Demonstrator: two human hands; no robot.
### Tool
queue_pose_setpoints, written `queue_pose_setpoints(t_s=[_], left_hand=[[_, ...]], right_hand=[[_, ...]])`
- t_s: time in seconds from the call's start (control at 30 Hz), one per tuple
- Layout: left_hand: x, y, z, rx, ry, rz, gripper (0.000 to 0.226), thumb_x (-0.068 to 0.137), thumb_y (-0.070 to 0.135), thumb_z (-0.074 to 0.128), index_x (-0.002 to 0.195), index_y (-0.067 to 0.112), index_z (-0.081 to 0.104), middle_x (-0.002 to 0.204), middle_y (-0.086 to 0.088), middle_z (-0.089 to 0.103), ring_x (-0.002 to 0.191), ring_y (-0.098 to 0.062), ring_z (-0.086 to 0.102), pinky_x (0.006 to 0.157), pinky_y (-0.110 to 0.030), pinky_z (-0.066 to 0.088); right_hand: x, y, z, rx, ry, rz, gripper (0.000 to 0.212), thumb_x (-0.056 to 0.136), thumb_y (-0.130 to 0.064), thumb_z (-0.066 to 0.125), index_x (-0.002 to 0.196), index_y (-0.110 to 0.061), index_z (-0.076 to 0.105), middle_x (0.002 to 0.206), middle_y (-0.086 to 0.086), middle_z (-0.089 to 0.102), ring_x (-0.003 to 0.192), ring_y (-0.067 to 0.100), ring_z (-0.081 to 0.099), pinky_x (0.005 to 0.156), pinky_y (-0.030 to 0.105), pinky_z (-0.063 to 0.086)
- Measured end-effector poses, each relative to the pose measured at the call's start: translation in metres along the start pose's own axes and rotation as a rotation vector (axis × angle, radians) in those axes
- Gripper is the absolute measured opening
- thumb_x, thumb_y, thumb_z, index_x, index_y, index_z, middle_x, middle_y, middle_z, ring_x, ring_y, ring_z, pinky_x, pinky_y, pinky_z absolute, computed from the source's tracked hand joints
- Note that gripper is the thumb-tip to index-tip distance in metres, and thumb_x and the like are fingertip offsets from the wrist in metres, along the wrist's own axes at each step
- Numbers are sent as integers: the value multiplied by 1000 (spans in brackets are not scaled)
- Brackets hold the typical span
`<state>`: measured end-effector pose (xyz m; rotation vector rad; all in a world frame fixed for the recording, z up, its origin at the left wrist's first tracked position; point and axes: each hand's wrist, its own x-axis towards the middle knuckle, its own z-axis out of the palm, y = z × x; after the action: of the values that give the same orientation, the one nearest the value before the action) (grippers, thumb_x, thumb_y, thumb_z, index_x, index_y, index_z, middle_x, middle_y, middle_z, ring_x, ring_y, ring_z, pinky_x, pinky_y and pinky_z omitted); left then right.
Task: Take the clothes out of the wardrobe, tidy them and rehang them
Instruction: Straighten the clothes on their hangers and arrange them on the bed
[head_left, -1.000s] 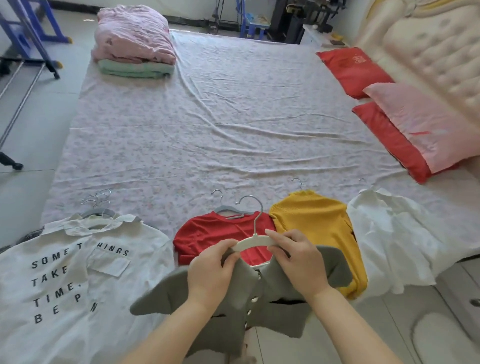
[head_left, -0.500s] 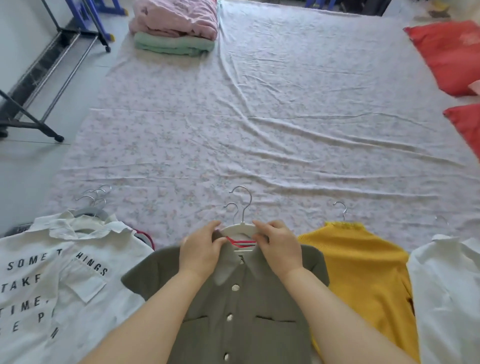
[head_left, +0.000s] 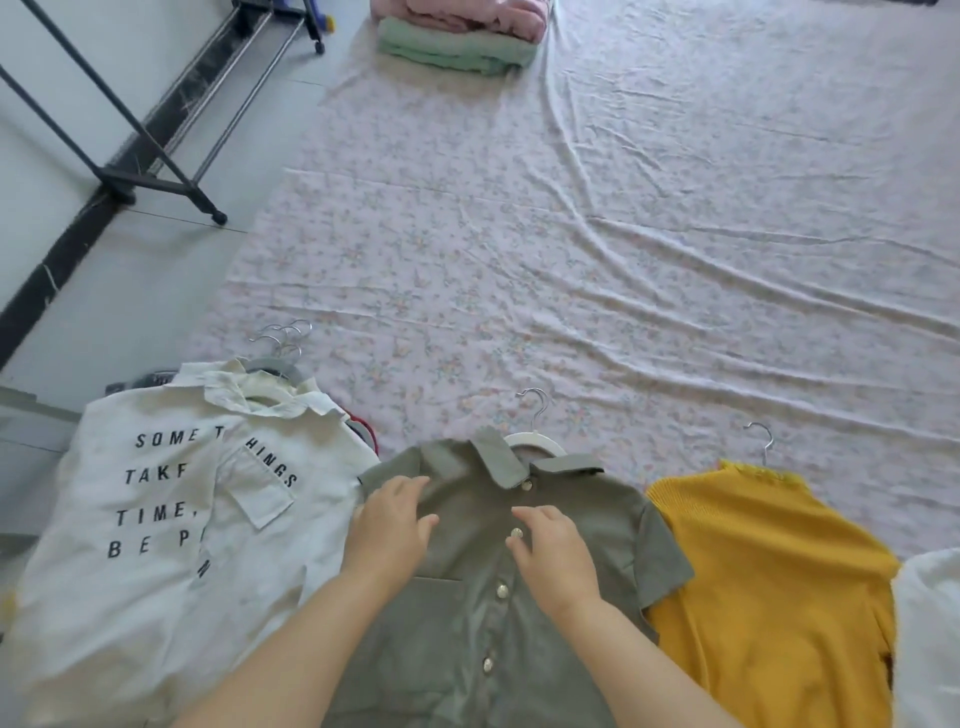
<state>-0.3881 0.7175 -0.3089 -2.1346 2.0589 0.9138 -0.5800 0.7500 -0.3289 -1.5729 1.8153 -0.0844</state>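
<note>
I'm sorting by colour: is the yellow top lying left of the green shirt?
No, the yellow top lies right of the green shirt, and the white lettered shirt lies on its left.

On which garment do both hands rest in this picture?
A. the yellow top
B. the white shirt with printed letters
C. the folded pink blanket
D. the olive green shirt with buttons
D: the left hand and the right hand lie with relaxed fingers on the olive green shirt, either side of its button row.
</note>
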Motion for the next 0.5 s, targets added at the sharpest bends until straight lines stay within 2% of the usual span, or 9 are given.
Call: queue_pose_setpoints(t_s=[0.2,0.4,0.5], left_hand=[[-12,-45,-46,-14,80,15,45,90,33,52,132,22,44,132,3,47,122,-17,43,99,-31,34],[-7,-128,-95,-4,86,70,44,93,35,47,135,24,40,135,6,42,124,-13,39,102,-30,32],[4,-174,-119,0,83,76,43,93,34,46,135,25,39,137,6,41,127,-14,36,102,-31,30]], right_hand=[[6,-66,5,-41,35,-83,41,93,-29,52,133,-21,47,131,-3,49,124,16,41,101,30,35],[24,-151,32,-68,70,-89,35,91,-22,53,126,-18,54,123,1,53,116,21,49,92,32,41],[38,-195,55,-75,60,-72,32,91,-20,53,123,-16,56,120,4,54,115,23,48,91,31,38]])
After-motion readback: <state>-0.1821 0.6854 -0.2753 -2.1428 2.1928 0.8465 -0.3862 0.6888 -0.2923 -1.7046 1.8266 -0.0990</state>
